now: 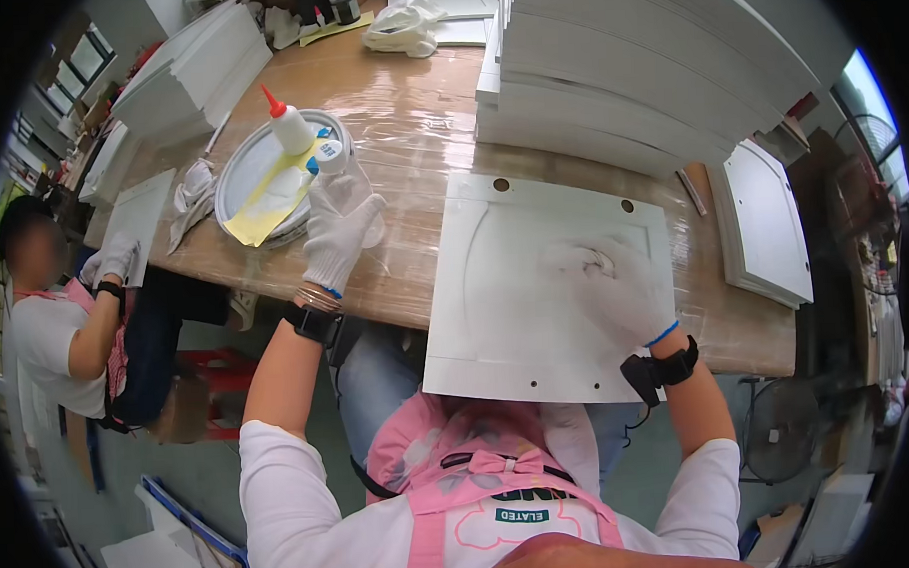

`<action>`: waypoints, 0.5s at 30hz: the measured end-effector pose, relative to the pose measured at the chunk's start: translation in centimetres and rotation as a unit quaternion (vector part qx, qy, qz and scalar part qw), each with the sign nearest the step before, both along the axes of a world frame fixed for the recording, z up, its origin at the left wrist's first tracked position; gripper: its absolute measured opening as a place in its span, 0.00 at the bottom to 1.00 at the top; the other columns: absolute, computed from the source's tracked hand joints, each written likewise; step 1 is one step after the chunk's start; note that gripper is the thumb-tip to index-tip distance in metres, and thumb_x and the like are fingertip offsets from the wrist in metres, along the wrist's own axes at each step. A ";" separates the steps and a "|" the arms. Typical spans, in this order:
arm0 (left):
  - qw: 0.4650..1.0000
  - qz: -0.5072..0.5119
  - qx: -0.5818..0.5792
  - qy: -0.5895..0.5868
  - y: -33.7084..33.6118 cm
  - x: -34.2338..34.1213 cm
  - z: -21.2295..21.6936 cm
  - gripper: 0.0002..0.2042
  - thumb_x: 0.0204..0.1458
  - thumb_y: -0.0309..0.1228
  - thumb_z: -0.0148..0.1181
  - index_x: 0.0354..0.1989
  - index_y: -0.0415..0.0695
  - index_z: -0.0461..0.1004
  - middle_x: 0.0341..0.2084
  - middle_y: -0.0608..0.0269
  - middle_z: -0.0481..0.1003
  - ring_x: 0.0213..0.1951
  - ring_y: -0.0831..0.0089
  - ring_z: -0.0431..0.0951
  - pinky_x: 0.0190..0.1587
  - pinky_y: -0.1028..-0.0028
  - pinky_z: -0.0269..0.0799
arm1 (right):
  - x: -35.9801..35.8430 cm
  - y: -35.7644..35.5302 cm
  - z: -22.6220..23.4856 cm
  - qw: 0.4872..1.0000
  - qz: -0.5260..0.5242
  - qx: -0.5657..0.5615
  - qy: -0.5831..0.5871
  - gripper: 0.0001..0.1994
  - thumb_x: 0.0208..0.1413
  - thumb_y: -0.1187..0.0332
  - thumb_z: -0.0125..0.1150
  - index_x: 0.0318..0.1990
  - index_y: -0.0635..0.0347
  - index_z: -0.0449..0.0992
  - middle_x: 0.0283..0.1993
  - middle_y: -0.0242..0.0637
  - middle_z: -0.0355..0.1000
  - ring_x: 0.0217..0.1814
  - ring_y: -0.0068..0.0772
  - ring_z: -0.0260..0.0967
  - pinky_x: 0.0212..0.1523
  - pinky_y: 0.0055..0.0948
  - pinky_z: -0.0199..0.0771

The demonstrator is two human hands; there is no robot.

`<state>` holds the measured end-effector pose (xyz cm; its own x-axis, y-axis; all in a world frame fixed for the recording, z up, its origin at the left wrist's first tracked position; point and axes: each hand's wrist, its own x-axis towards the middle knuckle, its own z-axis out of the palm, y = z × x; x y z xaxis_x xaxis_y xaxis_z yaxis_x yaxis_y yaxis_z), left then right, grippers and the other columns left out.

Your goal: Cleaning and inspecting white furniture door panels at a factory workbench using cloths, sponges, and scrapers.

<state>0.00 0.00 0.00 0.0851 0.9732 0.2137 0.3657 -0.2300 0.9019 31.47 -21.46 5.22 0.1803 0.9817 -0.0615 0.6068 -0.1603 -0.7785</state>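
Note:
My left hand (335, 238), in a white knit glove, is closed around a whitish bottle (331, 159) beside the round white lid. Its fingers partly hide the bottle. On the lid (234, 185) stands a white squeeze bottle (292, 131) with a red nozzle, next to a yellow sheet (257, 223) bearing a white smear. My right hand (615, 288), also gloved, is over the right part of a flat white panel (486, 313) with two large holes along its far edge. Motion smears its fingers, and whether it holds anything is unclear. The panel overhangs the table's near edge.
A tall stack of white panels (608, 88) stands at the back right, with a smaller stack (766, 223) at the right edge. More panels (192, 78) are piled back left. A crumpled cloth (193, 198) lies left of the lid. A co-worker (86, 327) sits at far left.

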 end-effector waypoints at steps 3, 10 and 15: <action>0.999 0.009 -0.021 -0.049 -0.7 -0.5 -2.5 0.38 0.45 0.35 0.74 0.62 0.40 0.58 0.55 0.50 0.70 0.58 0.61 0.70 0.58 0.63 0.68 | -4.3 3.0 0.6 0.996 -0.010 -0.016 -0.090 0.18 0.58 0.64 0.53 0.55 0.56 0.74 0.53 0.50 0.72 0.52 0.51 0.73 0.53 0.42 0.72; 0.998 0.002 0.006 -0.067 -10.1 -2.7 -1.5 0.35 0.50 0.29 0.69 0.64 0.38 0.56 0.53 0.48 0.70 0.55 0.61 0.73 0.58 0.64 0.70 | -6.3 14.8 1.3 0.979 -0.046 -0.018 -0.199 0.18 0.58 0.57 0.52 0.52 0.53 0.76 0.53 0.49 0.72 0.55 0.51 0.71 0.52 0.45 0.72; 0.876 -0.200 -0.427 -0.099 -18.1 -4.6 -4.9 0.28 0.57 0.40 0.62 0.58 0.34 0.62 0.42 0.50 0.75 0.38 0.70 0.78 0.40 0.70 0.80 | -8.4 20.0 -2.6 0.940 -0.016 -0.059 -0.336 0.15 0.58 0.57 0.53 0.47 0.53 0.78 0.53 0.46 0.71 0.54 0.49 0.70 0.52 0.43 0.73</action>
